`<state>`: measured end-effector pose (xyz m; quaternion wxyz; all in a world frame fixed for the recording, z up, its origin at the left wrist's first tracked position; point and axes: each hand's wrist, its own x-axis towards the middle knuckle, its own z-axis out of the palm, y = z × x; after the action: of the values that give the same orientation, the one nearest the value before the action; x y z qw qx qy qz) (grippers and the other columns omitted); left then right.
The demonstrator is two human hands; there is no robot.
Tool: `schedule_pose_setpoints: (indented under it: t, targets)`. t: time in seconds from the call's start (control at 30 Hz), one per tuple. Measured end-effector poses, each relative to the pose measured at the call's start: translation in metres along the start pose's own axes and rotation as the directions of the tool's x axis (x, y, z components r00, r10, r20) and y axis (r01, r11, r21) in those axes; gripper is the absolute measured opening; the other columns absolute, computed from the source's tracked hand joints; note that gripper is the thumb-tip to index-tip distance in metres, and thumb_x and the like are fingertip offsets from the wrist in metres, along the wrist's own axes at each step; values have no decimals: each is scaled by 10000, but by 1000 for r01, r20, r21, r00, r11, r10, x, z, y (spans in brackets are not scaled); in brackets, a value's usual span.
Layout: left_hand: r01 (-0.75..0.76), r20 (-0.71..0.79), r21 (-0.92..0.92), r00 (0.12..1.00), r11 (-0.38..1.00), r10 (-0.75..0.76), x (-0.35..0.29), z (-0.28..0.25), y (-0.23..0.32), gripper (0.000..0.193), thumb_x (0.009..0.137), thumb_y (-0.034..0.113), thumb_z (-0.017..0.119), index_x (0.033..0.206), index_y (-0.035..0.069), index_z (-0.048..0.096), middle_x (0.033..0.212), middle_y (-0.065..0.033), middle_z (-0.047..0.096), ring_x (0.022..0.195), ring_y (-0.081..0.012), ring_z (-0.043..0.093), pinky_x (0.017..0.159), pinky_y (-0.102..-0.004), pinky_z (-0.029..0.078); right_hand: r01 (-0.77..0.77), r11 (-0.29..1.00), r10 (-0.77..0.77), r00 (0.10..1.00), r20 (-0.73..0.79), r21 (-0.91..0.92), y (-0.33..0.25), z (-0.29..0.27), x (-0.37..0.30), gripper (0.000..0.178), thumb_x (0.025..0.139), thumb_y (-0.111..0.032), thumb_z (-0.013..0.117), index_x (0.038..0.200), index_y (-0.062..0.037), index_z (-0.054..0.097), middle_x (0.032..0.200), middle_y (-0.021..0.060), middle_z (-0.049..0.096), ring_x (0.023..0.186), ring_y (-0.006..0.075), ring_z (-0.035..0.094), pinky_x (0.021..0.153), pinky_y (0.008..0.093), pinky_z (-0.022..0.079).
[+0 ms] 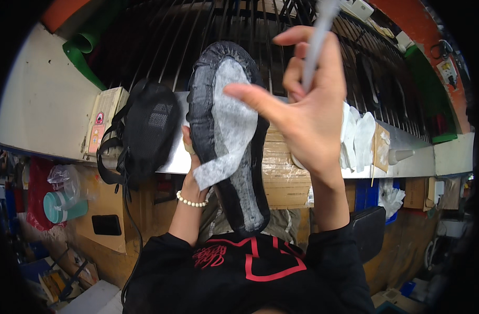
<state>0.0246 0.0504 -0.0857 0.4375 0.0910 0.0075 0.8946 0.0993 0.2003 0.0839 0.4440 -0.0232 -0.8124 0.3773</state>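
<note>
A black shoe upper on its last [202, 97] stands sole side up before me, its gathered edge folded inward. My left hand [190, 149] is closed round its left side, the fingers mostly hidden behind it. Over the forepart of the bottom lies a pale grey felt-like piece [233, 118], with one narrow end folded out to the left. My right hand [314, 104] is raised to the right of the shoe. It grips a blurred whitish stick-like thing [317, 47] with curled fingers, while its thumb reaches over the felt piece, contact uncertain.
Left of the shoe lies a black mesh bag [150, 125] beside a carton [100, 123]. White cut pieces [360, 136] and a pale cone-shaped nozzle [402, 155] lie at right. Metal bars [281, 57] run behind. A phone [107, 225] and a teal container [66, 205] sit lower left.
</note>
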Motion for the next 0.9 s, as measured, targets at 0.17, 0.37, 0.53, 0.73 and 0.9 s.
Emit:
schedule_pose_setpoints:
  t: [0.17,0.37,0.53,0.73,0.9]
  targets:
    - [20,-79,125,997,992,-11,-4,4,3,1019,878,846,385,1489,32,415,1412,-196,550,1248,-328,600,1068,-469,504,-26,996,37,991,126,-90,1,9,-17,895,540,-316,1008,1267,-58,554,1080,3,416,711,70,322,578,218,328]
    - [40,-330,559,927,828,179,-8,14,1,1062,865,870,353,1536,46,343,1495,-204,466,1314,-353,540,1098,-517,456,-131,991,128,973,194,1,-4,5,-35,958,525,-330,1013,1309,-61,532,1161,18,444,746,74,338,583,213,328]
    - [-20,-284,550,935,835,210,1,22,-1,1051,882,864,320,1562,63,303,1539,-197,417,1381,-352,467,1144,-502,403,-289,956,260,910,322,45,-12,-6,-46,908,573,-156,979,1344,-113,501,1182,86,385,902,175,459,670,296,480]
    - [-62,-205,629,948,775,242,-7,22,0,1044,894,855,312,1572,62,267,1564,-194,360,1393,-342,444,1144,-486,406,-419,902,366,870,329,105,-18,-20,-63,695,632,-98,952,1233,-60,604,986,-25,498,661,24,356,568,184,300]
    - [-63,-193,473,966,879,173,-3,22,10,1039,893,860,304,1570,72,276,1556,-188,370,1393,-328,441,1136,-477,417,-565,812,490,798,351,149,-28,-18,-90,287,700,-35,913,913,-12,721,785,-93,483,594,-39,318,519,153,212]
